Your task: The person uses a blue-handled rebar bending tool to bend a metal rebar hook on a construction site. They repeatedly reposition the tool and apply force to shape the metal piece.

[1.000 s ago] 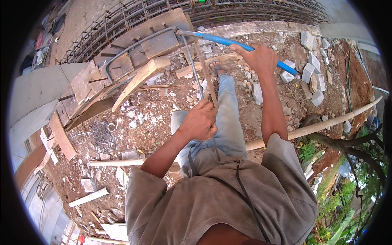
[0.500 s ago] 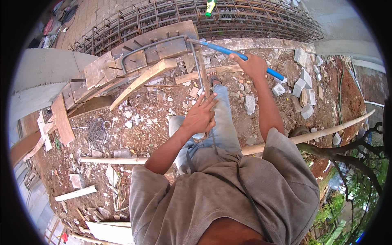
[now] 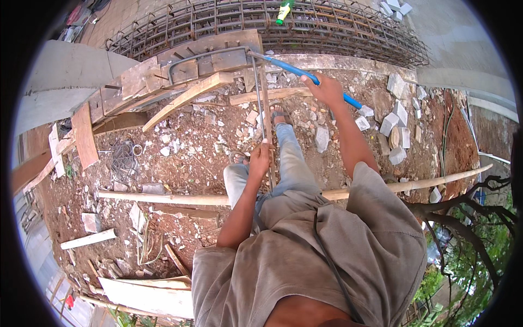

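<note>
My right hand is wrapped round the blue handle of a bar-bending wrench. The wrench's metal head meets a bent steel bar at its corner, on the end of a wooden bench with upright metal pegs. From that corner one length of the bar runs left along the bench top, curving down at its far end. The other length comes toward me, and my left hand is closed around its near end, close to my knees. A narrow upright strip of wood stands beside this length.
Behind the bench lies a long rebar cage with a green bottle on it. Broken concrete blocks lie at right. A bamboo pole crosses the rubble-strewn ground by my legs. A loose plank leans at the bench.
My left hand, earlier spread over the bar, has drawn nearer my body and closed on its end. My right hand and the wrench handle have shifted slightly left.
</note>
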`<state>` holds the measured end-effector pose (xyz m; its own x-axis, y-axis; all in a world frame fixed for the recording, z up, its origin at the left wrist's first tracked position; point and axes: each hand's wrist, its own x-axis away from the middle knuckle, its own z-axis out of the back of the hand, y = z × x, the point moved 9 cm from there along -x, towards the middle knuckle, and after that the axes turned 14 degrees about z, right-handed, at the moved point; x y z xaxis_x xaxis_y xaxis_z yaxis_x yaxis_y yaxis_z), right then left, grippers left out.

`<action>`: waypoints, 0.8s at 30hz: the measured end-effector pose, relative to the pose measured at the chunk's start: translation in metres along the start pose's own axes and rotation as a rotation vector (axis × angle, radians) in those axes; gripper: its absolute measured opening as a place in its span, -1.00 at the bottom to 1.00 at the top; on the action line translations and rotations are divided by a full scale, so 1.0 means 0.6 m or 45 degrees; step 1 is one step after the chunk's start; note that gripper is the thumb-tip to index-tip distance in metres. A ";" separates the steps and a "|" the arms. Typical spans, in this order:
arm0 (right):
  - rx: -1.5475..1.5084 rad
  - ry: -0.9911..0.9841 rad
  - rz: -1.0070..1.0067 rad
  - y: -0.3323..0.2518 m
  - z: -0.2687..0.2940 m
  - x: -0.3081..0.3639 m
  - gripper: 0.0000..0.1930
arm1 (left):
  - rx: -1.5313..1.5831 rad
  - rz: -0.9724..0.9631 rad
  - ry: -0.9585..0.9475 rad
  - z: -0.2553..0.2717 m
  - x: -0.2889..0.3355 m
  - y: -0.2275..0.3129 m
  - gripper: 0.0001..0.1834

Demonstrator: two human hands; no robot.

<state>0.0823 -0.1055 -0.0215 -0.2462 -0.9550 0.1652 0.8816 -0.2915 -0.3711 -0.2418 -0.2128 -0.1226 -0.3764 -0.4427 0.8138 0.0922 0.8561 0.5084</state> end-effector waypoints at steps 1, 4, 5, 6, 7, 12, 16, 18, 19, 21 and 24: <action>-0.034 -0.017 0.056 0.001 0.002 -0.002 -0.20 | 0.053 0.047 0.035 0.005 -0.004 -0.008 -0.47; -0.162 -0.134 0.146 0.013 0.009 -0.022 -0.23 | -0.129 0.022 0.146 0.014 0.005 -0.014 -0.46; -0.241 -0.263 0.132 0.020 -0.002 -0.016 -0.23 | -0.238 -0.040 0.158 0.010 0.006 -0.007 -0.45; -0.377 -0.396 0.027 0.033 -0.016 -0.006 -0.23 | -0.258 -0.008 0.177 0.012 0.015 -0.015 -0.46; -0.518 -0.529 -0.045 0.039 -0.031 -0.009 -0.23 | -0.276 -0.019 0.191 0.011 0.014 -0.012 -0.46; -0.171 -0.351 -0.095 0.048 -0.030 -0.006 -0.15 | -0.584 -0.058 0.329 0.017 0.017 0.015 -0.28; 0.015 -0.233 -0.122 0.038 -0.036 0.018 -0.15 | -0.594 -0.130 0.273 0.026 0.023 0.043 -0.35; -0.015 -0.192 -0.156 0.035 -0.035 0.026 -0.16 | -0.615 -0.120 0.220 0.032 0.022 0.047 -0.34; -0.024 -0.173 -0.168 0.030 -0.036 0.031 -0.16 | -0.631 -0.119 0.201 0.037 0.021 0.049 -0.35; -0.017 -0.151 -0.190 0.025 -0.034 0.034 -0.17 | -0.641 -0.109 0.174 0.047 0.017 0.051 -0.37; -0.017 -0.145 -0.233 0.021 -0.034 0.040 -0.16 | -0.551 0.047 0.075 0.059 0.009 0.036 -0.37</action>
<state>0.0793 -0.1332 -0.0407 -0.3537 -0.8740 0.3331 0.8210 -0.4608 -0.3371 -0.2744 -0.1872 -0.1170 -0.3135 -0.4393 0.8419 0.4871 0.6867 0.5397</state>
